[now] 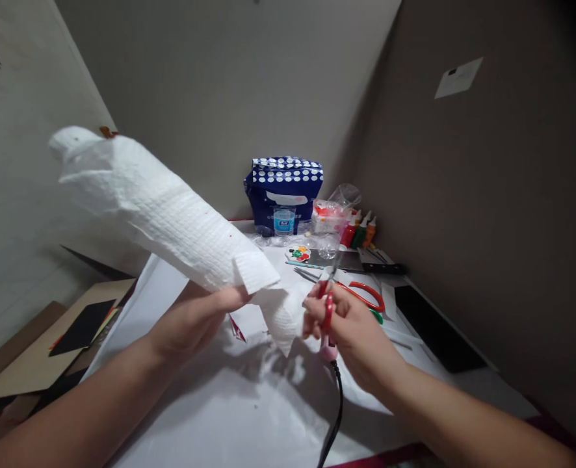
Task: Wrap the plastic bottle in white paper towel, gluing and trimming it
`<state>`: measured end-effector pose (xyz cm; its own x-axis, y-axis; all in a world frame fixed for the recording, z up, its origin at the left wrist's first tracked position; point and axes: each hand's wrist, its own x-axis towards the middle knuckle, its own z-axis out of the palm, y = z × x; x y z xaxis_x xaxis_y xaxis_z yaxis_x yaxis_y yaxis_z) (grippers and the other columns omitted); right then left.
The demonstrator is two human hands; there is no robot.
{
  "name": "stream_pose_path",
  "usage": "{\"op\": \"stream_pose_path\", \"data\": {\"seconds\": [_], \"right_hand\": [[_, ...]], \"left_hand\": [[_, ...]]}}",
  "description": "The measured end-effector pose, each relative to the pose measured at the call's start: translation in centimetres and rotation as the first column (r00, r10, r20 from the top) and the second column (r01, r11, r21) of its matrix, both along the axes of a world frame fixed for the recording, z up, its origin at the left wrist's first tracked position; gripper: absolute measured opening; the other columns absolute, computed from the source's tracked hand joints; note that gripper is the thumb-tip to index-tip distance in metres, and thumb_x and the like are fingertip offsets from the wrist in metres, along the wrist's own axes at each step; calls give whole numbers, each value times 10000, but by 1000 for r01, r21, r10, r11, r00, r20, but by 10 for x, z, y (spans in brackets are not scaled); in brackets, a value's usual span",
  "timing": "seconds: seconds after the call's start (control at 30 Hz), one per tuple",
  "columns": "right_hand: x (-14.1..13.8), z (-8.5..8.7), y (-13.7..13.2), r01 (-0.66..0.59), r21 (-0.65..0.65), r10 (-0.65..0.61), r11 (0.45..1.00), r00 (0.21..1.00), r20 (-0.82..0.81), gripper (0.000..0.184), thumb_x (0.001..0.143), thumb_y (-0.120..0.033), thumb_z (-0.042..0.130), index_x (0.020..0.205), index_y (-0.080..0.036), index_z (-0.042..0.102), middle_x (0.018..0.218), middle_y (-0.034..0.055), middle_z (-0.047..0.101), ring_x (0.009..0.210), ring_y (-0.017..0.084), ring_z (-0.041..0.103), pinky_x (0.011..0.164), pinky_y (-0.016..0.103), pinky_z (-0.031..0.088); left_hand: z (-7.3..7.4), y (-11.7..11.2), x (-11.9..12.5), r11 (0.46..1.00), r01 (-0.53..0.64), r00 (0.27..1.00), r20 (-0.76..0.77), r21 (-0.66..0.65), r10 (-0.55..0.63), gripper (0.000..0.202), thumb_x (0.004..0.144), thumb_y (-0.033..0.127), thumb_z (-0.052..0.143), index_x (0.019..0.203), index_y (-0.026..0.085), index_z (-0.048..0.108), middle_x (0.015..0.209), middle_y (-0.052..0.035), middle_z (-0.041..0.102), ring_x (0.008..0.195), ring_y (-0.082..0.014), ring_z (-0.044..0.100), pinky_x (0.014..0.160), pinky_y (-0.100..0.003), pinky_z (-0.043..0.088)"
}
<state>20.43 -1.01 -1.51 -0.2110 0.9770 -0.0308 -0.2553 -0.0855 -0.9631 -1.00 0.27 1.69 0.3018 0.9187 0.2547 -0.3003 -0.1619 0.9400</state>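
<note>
My left hand [197, 315] grips the near end of a long shape wrapped in white paper towel [156, 208], raised off the table and pointing up to the left. A loose flap of the towel [281, 315] hangs between my hands. My right hand [351, 328] is closed on a pink and red glue gun [327, 318], its tip near the flap. A black cord [335, 409] drops from the tool toward the table's front edge.
The table [229, 403] is covered in white. At the back stand a blue dotted pack [284, 185], a small cup [284, 221], paint bottles [361, 231], a palette [298, 253], red scissors [366, 294] and a knife [385, 268]. Cardboard [49, 344] lies left.
</note>
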Motion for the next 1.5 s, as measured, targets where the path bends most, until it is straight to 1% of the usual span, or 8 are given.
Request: {"op": "stream_pose_path", "data": {"seconds": [0.13, 0.33, 0.43, 0.6, 0.77, 0.93, 1.17, 1.5], "right_hand": [[20, 18, 15, 261, 290, -281, 921, 959, 27, 238, 810, -334, 714, 918, -260, 515, 624, -82, 507, 552, 92, 472, 513, 211, 392], [-8, 49, 8, -60, 546, -41, 835, 984, 171, 498, 656, -165, 825, 969, -286, 457, 1074, 8, 617, 1037, 204, 595, 828, 322, 502], [-26, 47, 5, -39, 606, -70, 794, 986, 154, 479, 670, -91, 775, 992, -277, 473, 1082, 13, 573, 1018, 187, 587, 903, 336, 483], [-20, 38, 28, 38, 398, -54, 916, 998, 30, 306, 742, -194, 729, 909, -244, 477, 878, -24, 577, 821, 129, 607, 770, 273, 497], [19, 26, 58, -16, 240, -61, 971, 949, 309, 323, 798, -454, 680, 972, -227, 531, 746, -26, 598, 652, 130, 560, 582, 246, 427], [47, 16, 31, -122, 203, 4, 972, 865, 501, 317, 761, -424, 715, 611, -175, 591, 579, -21, 499, 573, 128, 456, 546, 259, 352], [37, 7, -24, -497, -248, 534, 831, 591, 605, 376, 716, -392, 734, 539, -162, 494, 524, -57, 403, 538, 83, 342, 484, 218, 265], [23, 13, -14, -578, -266, 615, 771, 568, 548, 400, 742, -251, 665, 475, -186, 375, 463, -82, 284, 475, 61, 241, 432, 234, 179]], "left_hand": [[-3, 1, -1, 1000, 20, 999, -44, 24, -19, 320, 783, 320, 657, 1025, 128, 740, 1114, -109, 720, 1303, -355, 467, 1107, -442, 364], [-11, 4, 6, 988, 117, 988, -88, -102, -126, 376, 797, 233, 678, 1167, 168, 687, 1187, -96, 700, 1225, -346, 556, 1057, -452, 414], [-11, 6, 9, 993, 101, 993, -61, -63, -105, 401, 777, 199, 687, 1177, 183, 681, 1193, -85, 701, 1197, -339, 579, 1033, -445, 439], [-9, 7, 8, 988, 141, 989, -26, -68, -143, 442, 768, 250, 684, 1203, 180, 663, 1323, -85, 628, 1261, -346, 524, 1060, -445, 411], [-7, 9, 0, 980, 141, 989, -31, -139, -147, 392, 750, 286, 700, 1127, 180, 709, 1236, -76, 686, 1243, -360, 537, 1052, -450, 413], [-5, 12, -4, 976, 160, 986, -11, -148, -163, 372, 747, 318, 701, 1088, 172, 734, 1182, -76, 713, 1263, -355, 515, 1075, -453, 385], [-8, 10, 3, 976, 82, 996, -23, -204, -88, 312, 755, 305, 676, 1017, 153, 753, 1125, -80, 735, 1243, -359, 530, 1058, -444, 398], [-8, 5, 7, 994, 44, 999, 8, -99, -44, 535, 751, 285, 672, 1276, 192, 626, 1277, -55, 663, 1273, -334, 510, 1090, -426, 363]]}}
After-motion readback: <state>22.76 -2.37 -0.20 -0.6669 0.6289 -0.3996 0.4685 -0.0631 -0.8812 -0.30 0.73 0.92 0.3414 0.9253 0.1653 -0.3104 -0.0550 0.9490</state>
